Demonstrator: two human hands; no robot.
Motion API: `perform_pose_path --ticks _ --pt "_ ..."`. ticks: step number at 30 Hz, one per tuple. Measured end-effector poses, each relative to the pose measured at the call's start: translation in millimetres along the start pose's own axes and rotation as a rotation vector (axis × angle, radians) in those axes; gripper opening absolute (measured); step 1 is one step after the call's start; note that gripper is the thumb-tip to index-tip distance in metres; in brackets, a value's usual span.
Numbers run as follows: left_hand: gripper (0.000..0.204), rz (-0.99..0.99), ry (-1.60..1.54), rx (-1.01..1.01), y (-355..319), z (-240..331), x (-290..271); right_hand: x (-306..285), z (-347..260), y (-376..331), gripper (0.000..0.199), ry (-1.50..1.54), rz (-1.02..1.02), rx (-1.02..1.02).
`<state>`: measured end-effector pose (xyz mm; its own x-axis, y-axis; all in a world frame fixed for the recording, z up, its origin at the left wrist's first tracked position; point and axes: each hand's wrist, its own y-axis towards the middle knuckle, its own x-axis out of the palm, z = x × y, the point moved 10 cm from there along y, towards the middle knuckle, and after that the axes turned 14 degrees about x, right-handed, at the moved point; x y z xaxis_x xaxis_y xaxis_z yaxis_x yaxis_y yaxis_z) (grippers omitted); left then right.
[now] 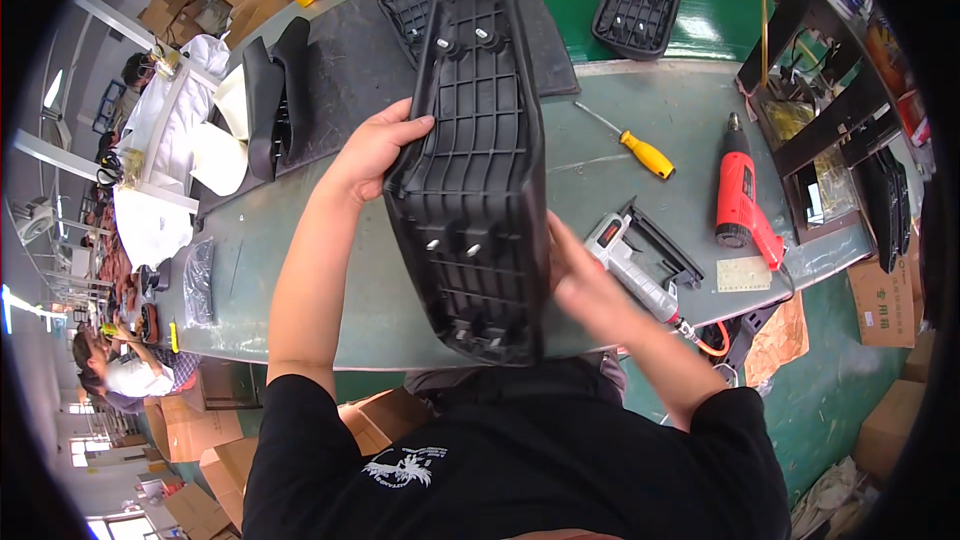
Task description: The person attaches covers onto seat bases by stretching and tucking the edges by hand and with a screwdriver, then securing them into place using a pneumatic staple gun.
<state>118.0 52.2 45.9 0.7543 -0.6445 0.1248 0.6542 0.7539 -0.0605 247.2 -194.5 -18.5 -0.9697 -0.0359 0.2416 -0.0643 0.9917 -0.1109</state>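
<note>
A long, bent black panel (475, 140) with a ribbed plastic back and small metal studs stands in front of me, ribs facing up at me. My left hand (382, 148) is closed on its left edge, thumb over the ribbed side and the other fingers hidden beneath. At the right edge of the panel is my right hand (580, 275), smeared by motion. Its fingers are partly hidden behind the panel, and whether they grip it does not show. A grey nail gun (635, 265) with an orange hose lies beside my right forearm.
A yellow-handled screwdriver (645, 153) and a red heat gun (738, 190) lie on the bench (600, 180) to the right. Smaller ribbed black panels (640, 12) rest at the back. Black padded pieces (275, 100) stand left. A dark metal frame (815, 130) stands far right.
</note>
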Motion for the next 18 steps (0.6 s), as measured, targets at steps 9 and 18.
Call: perform_pose_path --ticks 9,18 --pt "0.049 0.146 -0.26 0.001 -50.6 -52.3 19.7 -8.2 37.9 -1.6 0.096 0.125 0.218 0.042" --pt "0.063 -0.162 -0.148 0.163 -143.4 -141.9 43.2 -115.1 -33.2 67.7 0.081 0.26 0.485 -0.029"
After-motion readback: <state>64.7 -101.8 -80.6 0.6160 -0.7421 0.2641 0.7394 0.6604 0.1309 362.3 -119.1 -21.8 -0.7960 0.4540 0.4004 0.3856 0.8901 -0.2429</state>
